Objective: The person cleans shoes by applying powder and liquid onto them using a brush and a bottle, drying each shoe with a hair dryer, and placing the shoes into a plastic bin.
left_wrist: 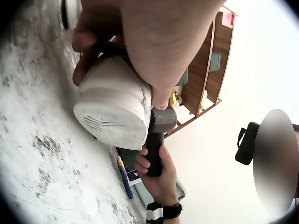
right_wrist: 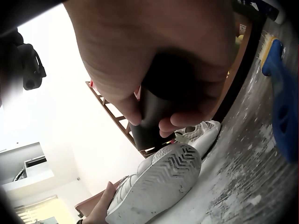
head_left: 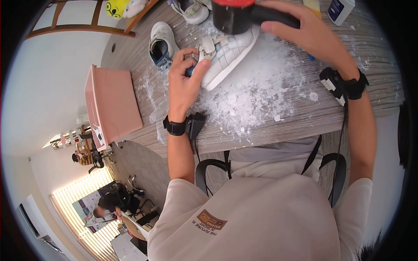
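Note:
A white sneaker is tilted over the table, its patterned sole showing in the right wrist view. My left hand grips it at the heel opening, thumb along the near side and fingers over the collar. Held by its handle in my right hand is a black hair dryer with a red end. The dryer's body is close over the toe of the sneaker, overlapping it in the head view. White residue is spread over the wood-grain table beneath.
Another white sneaker with a dark blue lining lies to the left, with more shoes behind. A pink bin stands on the left. Right of the work are a blue-handled brush and a white bottle. People sit in the background.

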Demonstrator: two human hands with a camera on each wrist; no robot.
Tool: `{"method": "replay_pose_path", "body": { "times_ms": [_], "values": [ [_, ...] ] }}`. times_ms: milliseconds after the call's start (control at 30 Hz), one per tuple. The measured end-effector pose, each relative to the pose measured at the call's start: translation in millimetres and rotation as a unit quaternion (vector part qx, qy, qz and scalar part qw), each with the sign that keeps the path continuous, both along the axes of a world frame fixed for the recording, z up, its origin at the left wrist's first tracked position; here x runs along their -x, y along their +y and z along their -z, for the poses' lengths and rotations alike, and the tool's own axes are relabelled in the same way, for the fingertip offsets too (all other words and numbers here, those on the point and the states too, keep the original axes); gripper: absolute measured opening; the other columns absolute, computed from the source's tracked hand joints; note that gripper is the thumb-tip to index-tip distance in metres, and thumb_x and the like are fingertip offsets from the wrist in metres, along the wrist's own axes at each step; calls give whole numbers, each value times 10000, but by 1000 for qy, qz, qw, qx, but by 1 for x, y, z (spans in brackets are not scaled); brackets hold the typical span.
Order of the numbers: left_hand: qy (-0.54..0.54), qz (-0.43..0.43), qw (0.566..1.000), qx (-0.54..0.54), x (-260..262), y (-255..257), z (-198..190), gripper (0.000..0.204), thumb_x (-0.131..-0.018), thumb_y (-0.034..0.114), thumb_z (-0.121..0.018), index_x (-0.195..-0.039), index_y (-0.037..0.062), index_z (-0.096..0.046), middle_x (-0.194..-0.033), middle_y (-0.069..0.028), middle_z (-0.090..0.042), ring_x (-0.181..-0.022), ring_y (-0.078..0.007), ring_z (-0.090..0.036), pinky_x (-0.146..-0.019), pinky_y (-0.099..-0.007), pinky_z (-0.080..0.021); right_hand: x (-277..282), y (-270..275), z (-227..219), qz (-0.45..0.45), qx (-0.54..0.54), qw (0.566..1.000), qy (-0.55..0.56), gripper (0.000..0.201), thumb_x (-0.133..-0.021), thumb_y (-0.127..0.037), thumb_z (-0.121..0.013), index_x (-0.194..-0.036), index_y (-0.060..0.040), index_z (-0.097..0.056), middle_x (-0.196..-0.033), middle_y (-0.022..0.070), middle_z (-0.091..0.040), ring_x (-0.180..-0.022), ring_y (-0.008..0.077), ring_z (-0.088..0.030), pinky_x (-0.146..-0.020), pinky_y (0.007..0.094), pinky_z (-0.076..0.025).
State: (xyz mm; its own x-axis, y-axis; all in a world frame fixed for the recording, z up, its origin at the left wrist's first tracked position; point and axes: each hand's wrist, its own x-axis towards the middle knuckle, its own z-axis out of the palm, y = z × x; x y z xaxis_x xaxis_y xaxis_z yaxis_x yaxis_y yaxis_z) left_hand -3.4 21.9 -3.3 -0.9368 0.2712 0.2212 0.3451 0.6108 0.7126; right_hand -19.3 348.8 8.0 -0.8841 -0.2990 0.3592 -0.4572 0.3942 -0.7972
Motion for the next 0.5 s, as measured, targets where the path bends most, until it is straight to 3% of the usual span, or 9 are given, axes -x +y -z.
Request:
{"method": "replay_pose_path", "body": {
  "times_ms": [67,167,267,300,400,500],
  "values": [
    [21,5,1000,-11,0,1,0,353,-879,197,-789,-790,-76,-583,-1131,-110,-647,-884,-192,-559,-786,-293,-452,-15,-10,-2,-6,-4,998,-59,509,-937,-282,-745,-1369,-34,-637,-1019,47,-712,-861,116,-632,-768,268,-512],
    [12,26,1000,-13,0,0,-1,316,-883,168,-771,-788,-69,-585,-1183,-101,-634,-912,-187,-545,-770,-290,-447,-11,-6,0,-120,1,992,-45,533,-897,-219,-779,-1378,-45,-631,-1121,70,-722,-952,133,-646,-849,289,-520],
    [-6,59,998,-35,0,-6,-2,292,-912,192,-720,-795,-45,-596,-1269,-92,-596,-951,-192,-538,-786,-288,-438,-11,-4,-4,-63,21,994,-92,535,-871,-146,-784,-1378,-53,-638,-1143,83,-730,-964,144,-662,-862,276,-526],
    [-33,69,996,-43,1,-9,-4,277,-915,206,-688,-816,-36,-597,-1295,-96,-578,-979,-200,-534,-807,-292,-431,-11,-3,-7,-34,16,993,-116,533,-869,-135,-782,-1376,-52,-639,-1152,86,-731,-968,149,-666,-867,274,-527],
    [-102,104,986,-78,0,-13,-9,260,-913,246,-598,-885,-13,-595,-1356,-111,-532,-1072,-224,-520,-892,-311,-405,4,8,-3,-55,26,998,-26,494,-929,-232,-756,-1306,58,-623,-1253,226,-697,-1120,298,-687,-989,357,-510],
    [-140,146,973,-111,-2,-11,-7,280,-884,264,-543,-953,-3,-588,-1389,-131,-507,-1186,-252,-493,-1015,-340,-363,5,8,0,-41,12,998,36,500,-920,-217,-763,-1308,66,-621,-1238,220,-706,-1098,286,-696,-985,345,-515]
  ]
}}
